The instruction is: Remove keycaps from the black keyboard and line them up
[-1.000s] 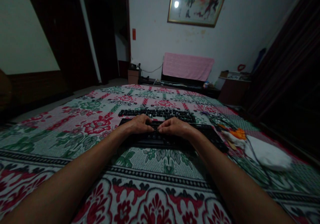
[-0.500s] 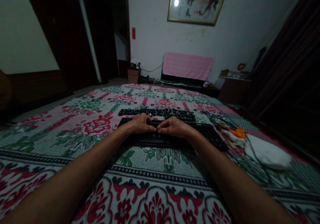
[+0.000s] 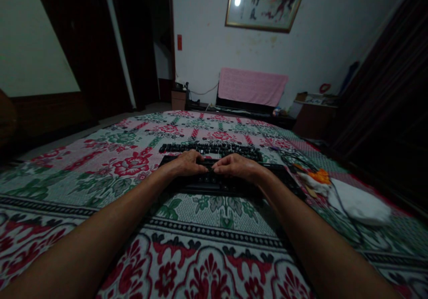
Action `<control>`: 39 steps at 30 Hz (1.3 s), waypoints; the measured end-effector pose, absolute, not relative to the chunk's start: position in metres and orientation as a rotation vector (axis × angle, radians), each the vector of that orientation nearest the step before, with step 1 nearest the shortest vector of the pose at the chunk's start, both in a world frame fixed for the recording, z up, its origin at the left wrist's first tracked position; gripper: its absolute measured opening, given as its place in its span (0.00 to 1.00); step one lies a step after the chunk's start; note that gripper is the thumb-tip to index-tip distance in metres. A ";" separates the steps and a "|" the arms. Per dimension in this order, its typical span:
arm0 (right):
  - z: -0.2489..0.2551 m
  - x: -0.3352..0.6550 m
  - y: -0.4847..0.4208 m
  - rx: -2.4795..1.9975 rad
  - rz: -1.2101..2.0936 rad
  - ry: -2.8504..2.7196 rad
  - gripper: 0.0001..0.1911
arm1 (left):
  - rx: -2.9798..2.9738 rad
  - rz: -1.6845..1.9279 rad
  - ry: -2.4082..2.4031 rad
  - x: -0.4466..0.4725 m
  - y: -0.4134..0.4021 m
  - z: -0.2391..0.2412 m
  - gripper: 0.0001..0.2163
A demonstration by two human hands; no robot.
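Observation:
A black keyboard (image 3: 214,186) lies lengthwise in front of me on the flowered cover. My left hand (image 3: 187,163) rests over its left half, with bent fingers at the far side and the thumb stretched along the keys. From the right, my right hand (image 3: 236,165) reaches over the middle, its thumb and forefinger drawn together close to the left thumb. Anything in that pinch is too small and dark to make out. Just behind the keyboard, loose black keycaps (image 3: 174,148) lie in rows on the cover, partly hidden by my hands.
To the right of the keyboard lie an orange item (image 3: 319,175), a white cloth-like bundle (image 3: 361,203) and a dark cable (image 3: 344,207). The patterned cover (image 3: 130,165) spreads over the surface. A pink cloth (image 3: 252,86) hangs at the far wall.
My right fingertips have shifted slightly right, leaving a small gap to the left thumb. The keyboard and keycaps stay in place; the view has tilted a little.

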State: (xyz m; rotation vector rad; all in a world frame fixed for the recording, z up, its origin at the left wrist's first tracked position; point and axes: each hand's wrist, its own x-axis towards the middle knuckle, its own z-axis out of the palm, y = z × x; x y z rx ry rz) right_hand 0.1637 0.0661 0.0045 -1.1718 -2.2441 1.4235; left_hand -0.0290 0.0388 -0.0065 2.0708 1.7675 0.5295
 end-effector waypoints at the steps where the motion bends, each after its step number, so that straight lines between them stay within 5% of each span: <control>1: 0.004 0.163 0.066 -1.162 1.426 -2.247 0.15 | 2.069 0.528 1.768 -0.029 0.038 -0.006 0.20; 39: 0.007 0.148 0.056 -1.125 0.722 -2.647 0.11 | 2.054 0.534 1.726 -0.029 0.039 -0.007 0.18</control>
